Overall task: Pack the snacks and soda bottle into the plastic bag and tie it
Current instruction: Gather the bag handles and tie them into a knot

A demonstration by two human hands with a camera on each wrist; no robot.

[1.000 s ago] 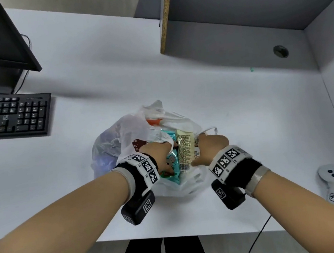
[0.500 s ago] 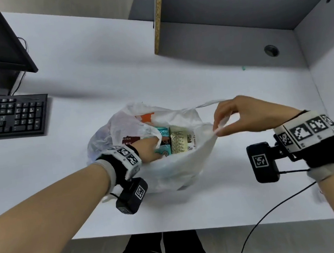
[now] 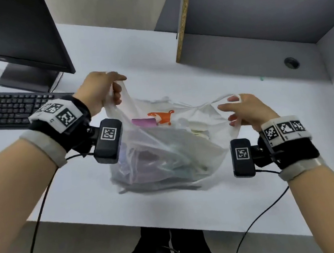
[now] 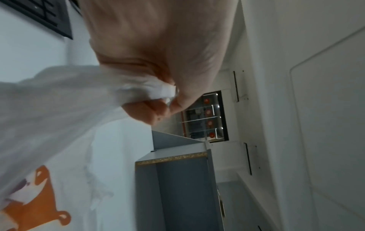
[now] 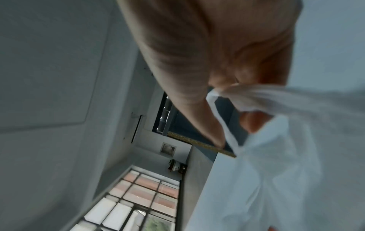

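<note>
**Entry: plastic bag, loaded, both handles taken up for tying**

Item: white plastic bag, thin and see-through, with an orange print on its far wall. It stands on the table in front of the person, between the two wrists. Snacks show through the film as coloured packets, one pink edge at the mouth. The soda bottle cannot be picked out among them.

Left hand: fingers curled round the left handle, which is bunched into a rope in the fist and raised above the bag's mouth. Film below it is drawn taut.

Right hand: thumb and fingers pinching the right handle, its loop open round the fingers and held lower than the other.

Step in hand, as judged: packing looks finished; the tie is not yet begun.

Handling notes:
- Level the two handles first, so the load hangs evenly and no packet tips out of the mouth.
- Gather the right handle into a rope like the left; flat film knots badly.
- Cross the two over the middle of the mouth and draw down close to the contents.
- Pull steadily; thin film stretches and tears under a jerk.

Also present: keyboard and monitor at the left, well apart from the bag.
</note>
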